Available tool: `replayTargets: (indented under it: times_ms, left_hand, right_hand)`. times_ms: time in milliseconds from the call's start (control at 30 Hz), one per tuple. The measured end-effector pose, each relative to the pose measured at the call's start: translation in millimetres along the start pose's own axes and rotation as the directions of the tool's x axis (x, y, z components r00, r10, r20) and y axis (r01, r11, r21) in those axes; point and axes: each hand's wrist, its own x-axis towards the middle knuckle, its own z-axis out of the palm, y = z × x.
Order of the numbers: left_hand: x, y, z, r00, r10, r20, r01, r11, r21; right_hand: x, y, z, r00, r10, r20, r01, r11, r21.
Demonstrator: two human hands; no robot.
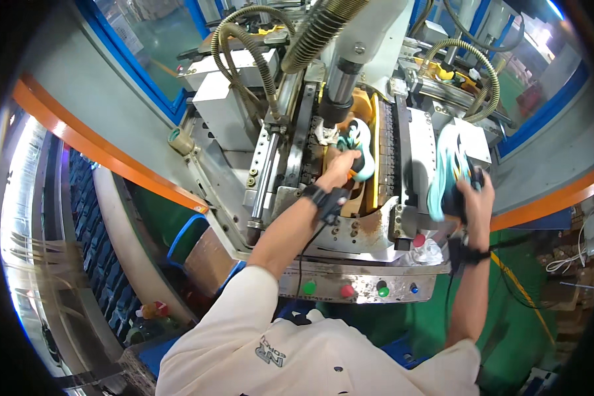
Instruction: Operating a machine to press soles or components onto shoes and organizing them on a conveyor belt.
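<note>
In the middle of the machine, a sports shoe (365,166) with a pale teal and white sole lies tilted on its side. My left hand (340,166) grips it at its dark opening, thumb on top and the other fingers partly hidden. To the right, my right hand (478,198) is closed round the dark collar of a second sports shoe (442,168). That one is held outside the clamp, its white and teal sole facing left and its toe up. A metal press cylinder (340,89) stands just above and left of the first shoe.
Clamp bars with yellow edging (375,132) flank the shoe in the machine. A front panel (363,288) carries green, red and blue buttons. Coiled metal hoses (244,39) arch overhead. Orange and blue frame posts curve at both sides; a conveyor with dark parts (99,231) runs at left.
</note>
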Motion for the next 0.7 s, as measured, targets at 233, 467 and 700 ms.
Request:
replayTargets:
  times_ms: [233,467,700]
  left_hand:
    - [-218.2,22.7,-116.1,0.937,-0.081,0.341,0.173,0.953,-0.250]
    - [-385.2,-11.2,-242.7,0.998,0.028,-0.051,-0.041,0.960,-0.276]
    - [-470.5,-86.8,-255.7,0.840,0.016,-0.542,-0.289,0.859,-0.423]
  right_hand:
    - [108.4,-62.8,149.0,0.849,0.228,0.476,0.037,0.874,-0.485]
    - [71.3,35.7,308.2,0.979,-0.112,0.172,0.196,0.752,-0.629]
    - [-4.0,-6.2,269.8,0.846,-0.471,0.251,0.534,0.742,-0.405]
